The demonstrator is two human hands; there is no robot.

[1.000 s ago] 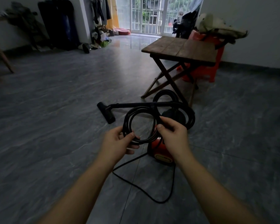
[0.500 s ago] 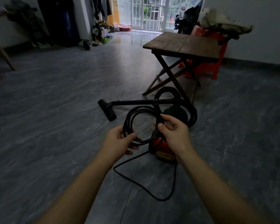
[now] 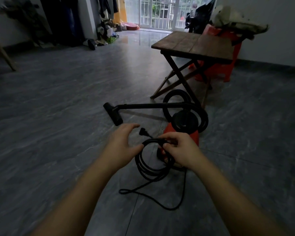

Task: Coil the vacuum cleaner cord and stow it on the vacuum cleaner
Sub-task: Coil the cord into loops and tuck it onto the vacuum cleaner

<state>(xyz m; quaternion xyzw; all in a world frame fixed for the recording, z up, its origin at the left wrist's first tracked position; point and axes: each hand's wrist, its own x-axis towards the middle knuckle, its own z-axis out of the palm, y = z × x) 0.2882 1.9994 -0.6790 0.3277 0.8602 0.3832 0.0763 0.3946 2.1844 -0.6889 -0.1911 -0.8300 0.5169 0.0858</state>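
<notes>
Above the floor (image 3: 58, 133), my right hand (image 3: 179, 150) alone pinches the coiled cord (image 3: 152, 173); my left hand (image 3: 121, 142) hangs open. Loops may slip and unwind.

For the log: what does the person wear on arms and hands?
The left hand and right hand are ungloved; the left forearm and right forearm are bare to the frame's edge: no sleeve, watch, bracelet or ring visible.
</notes>
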